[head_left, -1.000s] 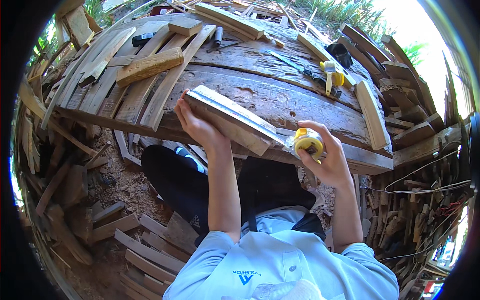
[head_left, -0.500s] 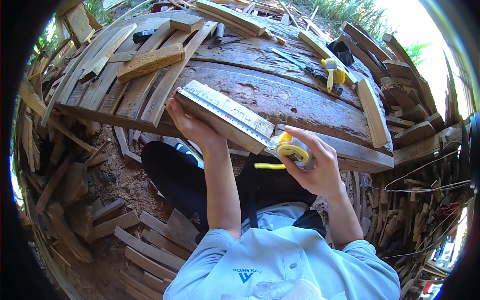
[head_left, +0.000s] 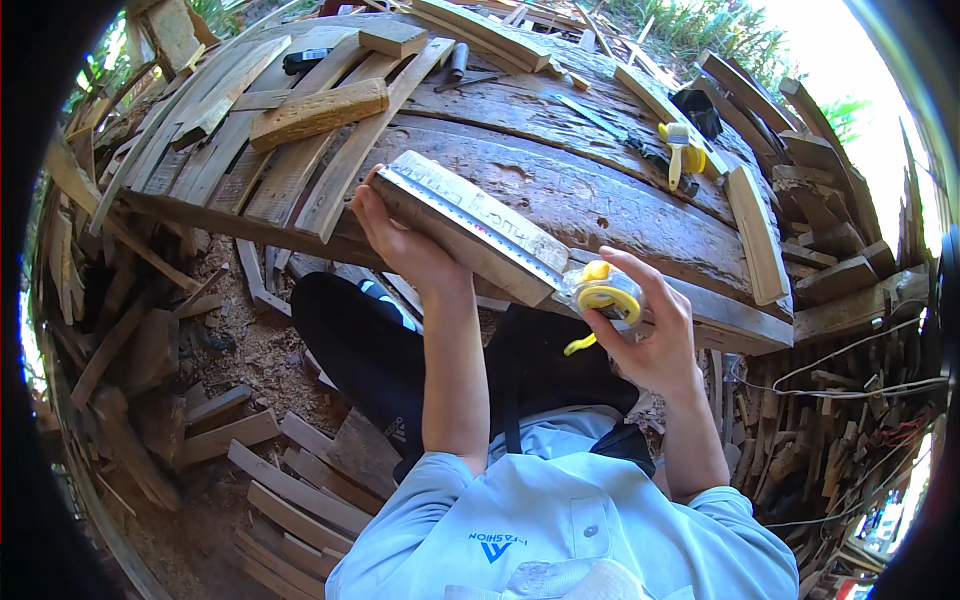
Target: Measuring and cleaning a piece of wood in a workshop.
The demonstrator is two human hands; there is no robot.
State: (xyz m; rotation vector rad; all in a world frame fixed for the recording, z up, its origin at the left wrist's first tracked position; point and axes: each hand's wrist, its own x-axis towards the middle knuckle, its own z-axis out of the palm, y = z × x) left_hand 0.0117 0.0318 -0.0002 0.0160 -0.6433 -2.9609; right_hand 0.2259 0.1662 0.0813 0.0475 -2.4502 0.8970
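My left hand grips a thick wooden block at its far left end, fingers curled round the side and end. The block is tilted, its upper face light with faint pencil writing. Along its edge lies the pulled-out blade of a tape measure. My right hand is closed round the tape measure's clear and yellow case at the block's near right end. A yellow strap dangles below the case. Both hands are above my lap, just in front of the workbench.
The heavy plank workbench carries a rough wood block, several slats, a handsaw, a paintbrush beside a yellow roll, and a black object. Scrap wood litters the ground at left; stacked offcuts rise at right.
The block and both hands have shifted slightly right in the picture, along with the bench. The tape measure stays at the block's end, and its yellow strap now hangs differently and looks shorter.
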